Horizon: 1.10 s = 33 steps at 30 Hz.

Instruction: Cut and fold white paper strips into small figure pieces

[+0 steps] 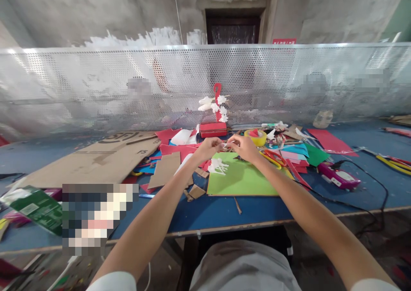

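Observation:
My left hand (pixel 209 148) and my right hand (pixel 244 147) are raised over the middle of the blue table, fingertips close together. Both pinch a small white piece (pixel 225 145), possibly paper; its exact kind is too small to make out. Just below lies a light green sheet (pixel 247 181) with a cut white paper shape (pixel 218 166), fringed along one side, on its left corner. Behind my hands stands a red upright piece (pixel 217 94) bearing several white paper flowers (pixel 214 107), above a red box-like base (pixel 212 130).
A large cardboard sheet (pixel 96 164) covers the left side. Yellow tape (pixel 256 137), orange-handled scissors (pixel 274 157) and coloured paper scraps (pixel 295 150) lie to the right. Farther right are a purple corded device (pixel 338 175) and pliers (pixel 390 162). A perforated metal screen (pixel 180 81) borders the back.

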Motion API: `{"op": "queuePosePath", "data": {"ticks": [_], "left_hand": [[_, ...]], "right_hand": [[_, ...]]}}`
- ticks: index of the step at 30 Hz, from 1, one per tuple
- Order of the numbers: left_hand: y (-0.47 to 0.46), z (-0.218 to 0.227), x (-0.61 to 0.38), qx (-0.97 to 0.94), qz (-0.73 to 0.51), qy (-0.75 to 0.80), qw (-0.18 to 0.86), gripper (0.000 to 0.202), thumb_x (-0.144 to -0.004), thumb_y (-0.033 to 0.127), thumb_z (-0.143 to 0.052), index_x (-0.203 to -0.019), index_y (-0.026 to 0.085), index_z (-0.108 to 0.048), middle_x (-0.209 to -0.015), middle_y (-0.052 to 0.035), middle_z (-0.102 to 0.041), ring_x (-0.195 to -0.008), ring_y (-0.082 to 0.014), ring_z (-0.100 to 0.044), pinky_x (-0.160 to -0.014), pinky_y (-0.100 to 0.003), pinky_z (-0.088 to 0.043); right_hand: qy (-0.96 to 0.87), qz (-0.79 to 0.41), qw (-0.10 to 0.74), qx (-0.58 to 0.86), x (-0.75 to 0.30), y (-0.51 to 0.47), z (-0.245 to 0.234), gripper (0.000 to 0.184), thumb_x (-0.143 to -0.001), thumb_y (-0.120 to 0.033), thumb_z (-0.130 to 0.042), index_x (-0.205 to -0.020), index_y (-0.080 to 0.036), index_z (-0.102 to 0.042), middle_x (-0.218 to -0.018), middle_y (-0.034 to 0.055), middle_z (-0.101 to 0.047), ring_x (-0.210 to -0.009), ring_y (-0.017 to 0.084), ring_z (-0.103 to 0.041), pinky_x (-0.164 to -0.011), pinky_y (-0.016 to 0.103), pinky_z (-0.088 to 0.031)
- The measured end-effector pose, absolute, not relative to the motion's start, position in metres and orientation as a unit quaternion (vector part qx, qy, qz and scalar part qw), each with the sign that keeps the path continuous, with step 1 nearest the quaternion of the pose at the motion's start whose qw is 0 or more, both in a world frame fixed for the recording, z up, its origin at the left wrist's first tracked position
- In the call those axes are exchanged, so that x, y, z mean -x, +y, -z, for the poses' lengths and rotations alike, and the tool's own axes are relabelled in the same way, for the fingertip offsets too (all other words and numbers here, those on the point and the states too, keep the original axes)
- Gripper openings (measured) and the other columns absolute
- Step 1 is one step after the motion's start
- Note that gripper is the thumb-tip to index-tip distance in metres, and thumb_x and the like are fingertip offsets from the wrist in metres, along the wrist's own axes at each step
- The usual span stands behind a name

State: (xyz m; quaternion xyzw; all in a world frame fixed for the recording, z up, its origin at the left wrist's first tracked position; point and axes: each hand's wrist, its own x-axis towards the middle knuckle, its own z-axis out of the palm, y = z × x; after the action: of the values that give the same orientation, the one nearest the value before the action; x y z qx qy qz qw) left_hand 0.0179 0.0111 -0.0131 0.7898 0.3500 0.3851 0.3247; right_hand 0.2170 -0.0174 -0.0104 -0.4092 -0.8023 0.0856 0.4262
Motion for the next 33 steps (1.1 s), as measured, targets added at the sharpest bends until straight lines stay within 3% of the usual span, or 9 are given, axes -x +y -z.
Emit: {"op": "queuePosePath", "data": {"ticks": [6, 14, 16, 18, 21, 27, 33], "left_hand": [[0.0056, 0.0082, -0.0194, -0.787, -0.383, 0.340, 0.343, 0.025, -0.080, 0.038, -0.063, -0.081, 0.013, -0.063, -0.067, -0.0021, -0.062, -0.060, -0.0111, -0.054, -0.058, -0.023, -0.040], [0.0056, 0.0063, -0.0177, -0.787, -0.364, 0.326, 0.377, 0.025, -0.078, 0.038, -0.065, -0.080, 0.013, -0.061, -0.069, -0.0016, -0.061, -0.060, -0.0103, -0.053, -0.061, -0.023, -0.042], [0.0071, 0.0077, -0.0170, -0.789, -0.361, 0.330, 0.371, 0.024, -0.078, 0.037, -0.064, -0.078, 0.013, -0.061, -0.068, -0.0014, -0.061, -0.060, -0.0104, -0.053, -0.059, -0.023, -0.041], [0.0081, 0.0086, -0.0162, -0.788, -0.359, 0.342, 0.366, 0.023, -0.078, 0.036, -0.064, -0.078, 0.013, -0.062, -0.066, -0.0007, -0.059, -0.058, -0.0104, -0.052, -0.057, -0.023, -0.039], [0.0086, 0.0084, -0.0154, -0.782, -0.360, 0.351, 0.368, 0.022, -0.077, 0.035, -0.064, -0.077, 0.013, -0.062, -0.064, -0.0001, -0.059, -0.058, -0.0104, -0.052, -0.057, -0.023, -0.039], [0.0079, 0.0066, -0.0152, -0.779, -0.357, 0.343, 0.386, 0.024, -0.075, 0.037, -0.066, -0.077, 0.014, -0.062, -0.066, -0.0003, -0.059, -0.059, -0.0104, -0.052, -0.058, -0.023, -0.038], [0.0106, 0.0071, -0.0125, -0.780, -0.342, 0.343, 0.397, 0.031, -0.072, 0.043, -0.069, -0.079, 0.013, -0.062, -0.064, 0.0001, -0.057, -0.059, -0.0103, -0.049, -0.059, -0.023, -0.037]], "right_hand": [[-0.810, -0.035, 0.406, 0.422, -0.2195, -0.0129, 0.0123, 0.038, -0.092, -0.046, -0.051, -0.077, -0.016, -0.069, -0.061, 0.0022, -0.064, -0.054, 0.013, -0.053, -0.054, 0.025, -0.033], [-0.800, -0.091, 0.388, 0.448, -0.2195, -0.0178, 0.0094, 0.064, -0.094, -0.058, -0.037, -0.050, -0.017, -0.058, -0.045, 0.0037, -0.057, -0.046, 0.014, -0.055, -0.055, 0.026, -0.039], [-0.802, -0.111, 0.389, 0.440, -0.2192, -0.0185, 0.0091, 0.059, -0.094, -0.057, -0.040, -0.057, -0.016, -0.063, -0.050, 0.0042, -0.062, -0.050, 0.014, -0.058, -0.056, 0.026, -0.041], [-0.808, -0.132, 0.402, 0.410, -0.2187, -0.0191, 0.0089, 0.044, -0.090, -0.054, -0.051, -0.076, -0.016, -0.070, -0.066, 0.0044, -0.069, -0.059, 0.015, -0.062, -0.058, 0.025, -0.043], [-0.813, -0.138, 0.424, 0.375, -0.2178, -0.0195, 0.0089, 0.031, -0.084, -0.047, -0.063, -0.094, -0.018, -0.070, -0.081, 0.0036, -0.072, -0.068, 0.015, -0.064, -0.060, 0.023, -0.044], [-0.819, -0.088, 0.418, 0.382, -0.2191, -0.0155, 0.0108, 0.024, -0.087, -0.038, -0.060, -0.087, -0.018, -0.073, -0.078, 0.0044, -0.072, -0.065, 0.015, -0.061, -0.061, 0.024, -0.041], [-0.839, -0.056, 0.359, 0.405, -0.2221, -0.0150, 0.0099, 0.026, -0.091, -0.035, -0.056, -0.087, -0.018, -0.075, -0.078, 0.0044, -0.073, -0.066, 0.014, -0.060, -0.061, 0.024, -0.036]]}}
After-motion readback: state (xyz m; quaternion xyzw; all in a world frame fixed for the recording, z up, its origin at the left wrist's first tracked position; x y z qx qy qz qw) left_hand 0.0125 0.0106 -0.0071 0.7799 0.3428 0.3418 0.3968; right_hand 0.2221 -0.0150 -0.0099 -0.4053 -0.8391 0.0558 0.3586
